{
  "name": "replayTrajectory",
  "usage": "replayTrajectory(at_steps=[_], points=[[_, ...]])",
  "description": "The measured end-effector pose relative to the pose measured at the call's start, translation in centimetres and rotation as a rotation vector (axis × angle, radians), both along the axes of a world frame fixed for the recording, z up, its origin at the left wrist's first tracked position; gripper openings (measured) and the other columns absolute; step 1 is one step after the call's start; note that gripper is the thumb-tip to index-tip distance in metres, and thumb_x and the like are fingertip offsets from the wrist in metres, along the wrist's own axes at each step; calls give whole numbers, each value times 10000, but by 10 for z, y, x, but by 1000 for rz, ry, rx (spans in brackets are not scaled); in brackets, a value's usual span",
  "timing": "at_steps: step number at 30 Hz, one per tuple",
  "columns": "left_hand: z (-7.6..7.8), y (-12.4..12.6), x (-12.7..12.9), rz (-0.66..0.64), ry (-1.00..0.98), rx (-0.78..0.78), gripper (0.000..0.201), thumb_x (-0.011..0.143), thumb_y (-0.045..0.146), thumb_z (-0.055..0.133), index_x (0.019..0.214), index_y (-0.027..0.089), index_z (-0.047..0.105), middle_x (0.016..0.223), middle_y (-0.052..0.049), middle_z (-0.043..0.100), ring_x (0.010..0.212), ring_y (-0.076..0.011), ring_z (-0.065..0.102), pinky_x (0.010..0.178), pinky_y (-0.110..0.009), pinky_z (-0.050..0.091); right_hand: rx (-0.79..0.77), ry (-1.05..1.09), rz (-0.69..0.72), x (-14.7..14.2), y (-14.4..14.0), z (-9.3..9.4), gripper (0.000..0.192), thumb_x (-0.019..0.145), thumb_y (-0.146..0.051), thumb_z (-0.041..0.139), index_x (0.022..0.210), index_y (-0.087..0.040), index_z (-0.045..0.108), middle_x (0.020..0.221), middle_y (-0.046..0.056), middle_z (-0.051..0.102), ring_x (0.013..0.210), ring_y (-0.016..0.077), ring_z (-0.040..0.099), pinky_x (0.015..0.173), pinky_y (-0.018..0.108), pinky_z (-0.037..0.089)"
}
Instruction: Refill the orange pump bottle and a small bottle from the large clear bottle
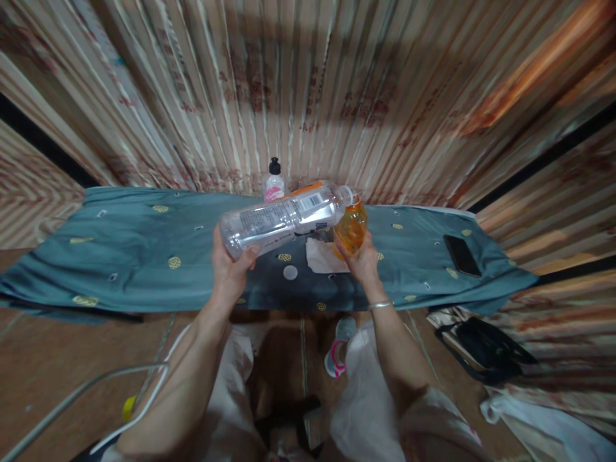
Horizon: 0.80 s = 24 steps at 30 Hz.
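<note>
My left hand point(231, 260) is wrapped round the base of a clear plastic bottle point(283, 220) with a printed label. The bottle tilts to the right, and its uncapped mouth meets the top of an orange see-through container point(351, 228). Around that container closes my right hand point(362, 256), a bangle on its wrist. Whether liquid is passing between the two, I cannot tell. Below them on the cloth lie a white folded tissue point(325, 256) and a round white cap point(290, 273).
A teal patterned cloth point(129, 250) covers the long table. Behind the held bottle stands a small bottle with a black top point(274, 176). A phone point(462, 255) lies at the right end. Curtains point(202, 96) hang close behind. On the floor at right is a black bag point(486, 350).
</note>
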<state>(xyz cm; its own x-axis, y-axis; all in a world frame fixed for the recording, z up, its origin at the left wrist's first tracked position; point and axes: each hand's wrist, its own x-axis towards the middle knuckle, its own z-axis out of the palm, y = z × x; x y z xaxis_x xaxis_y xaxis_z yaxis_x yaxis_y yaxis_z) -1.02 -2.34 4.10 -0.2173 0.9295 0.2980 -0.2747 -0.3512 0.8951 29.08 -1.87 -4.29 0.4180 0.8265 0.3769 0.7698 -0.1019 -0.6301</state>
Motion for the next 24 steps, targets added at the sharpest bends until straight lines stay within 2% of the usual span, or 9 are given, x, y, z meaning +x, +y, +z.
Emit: replayTrajectory(at_steps=[6, 10, 14, 24], points=[[-3, 0, 0, 12, 32, 10, 803, 542, 538, 964, 1219, 201, 693, 770, -3, 633, 477, -95, 424, 368, -217, 290, -9, 7, 2, 0, 0, 2, 815, 846, -614, 746, 1447, -123, 497, 1238, 217, 776, 1070, 365, 783, 905, 471, 633], [-3, 0, 0, 14, 24, -2, 785, 542, 521, 960, 1206, 201, 690, 801, -13, 640, 492, -92, 426, 375, -215, 271, -13, 19, 3, -1, -1, 3, 789, 864, -628, 730, 1433, -133, 495, 1252, 218, 768, 1094, 363, 779, 924, 469, 630], [-5, 1, 1, 6, 16, -21, 768, 545, 490, 948, 1206, 213, 672, 778, 7, 632, 485, -93, 432, 373, -209, 275, -36, 35, -3, -3, -1, 4, 794, 865, -631, 730, 1439, -139, 487, 1252, 212, 765, 1103, 354, 775, 945, 471, 622], [-6, 2, 2, 7, 19, -19, 791, 557, 515, 940, 1226, 205, 653, 775, 7, 627, 488, -100, 451, 376, -207, 298, 27, 38, 5, -5, -2, 5, 791, 863, -624, 726, 1443, -128, 516, 1256, 212, 769, 1118, 354, 773, 939, 484, 628]])
